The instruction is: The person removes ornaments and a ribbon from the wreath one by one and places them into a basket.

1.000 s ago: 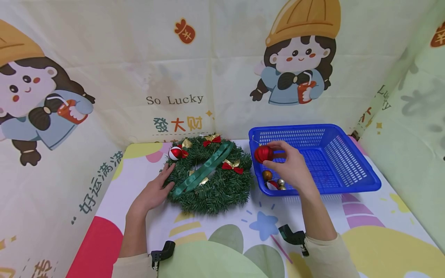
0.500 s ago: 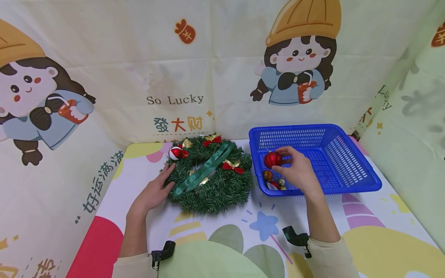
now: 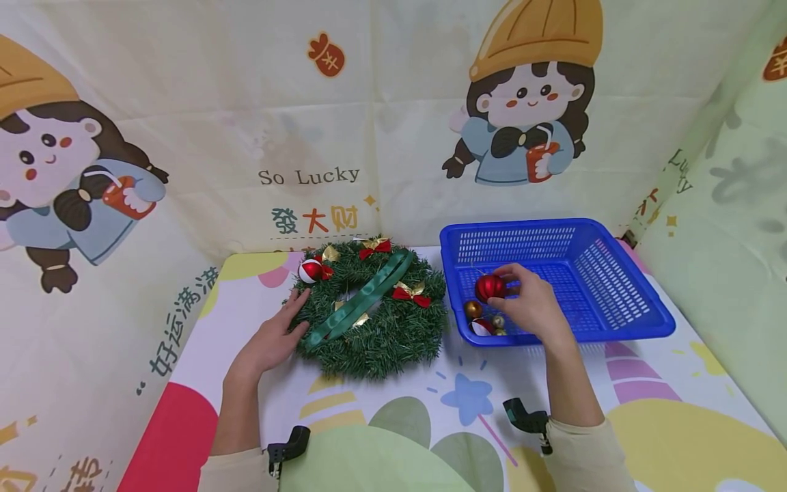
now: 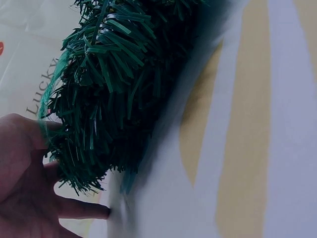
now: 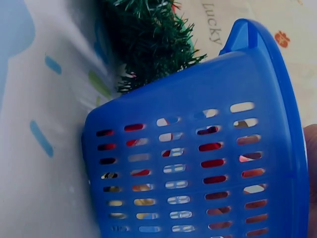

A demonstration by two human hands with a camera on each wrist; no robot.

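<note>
A green wreath [image 3: 393, 348] with red and gold bows and a diagonal green ribbon [image 3: 359, 304] lies on the table. At its left edge rests my left hand [image 3: 270, 345], fingers extended; the left wrist view shows them spread against the needles. My right hand [image 3: 533, 306] pinches a red Christmas bauble [image 3: 488, 288] between thumb and fingers, low inside the left part of the blue basket [image 3: 615, 290]. In the right wrist view the basket wall [image 5: 188, 89] hides most of that hand. A red and white bauble [image 3: 310, 271] sits on the wreath's upper left.
Near the basket's front left corner lie a brown-gold ball [image 3: 472, 309], a red and white ball [image 3: 482, 327] and small gold balls [image 3: 498, 321]. The basket stands just right of the wreath. A printed cloth backdrop [image 3: 406, 137] rises behind the table.
My right hand has moved right and slightly down with the red bauble, from near the basket's left rim to farther inside it. The left hand and the wreath have not moved.
</note>
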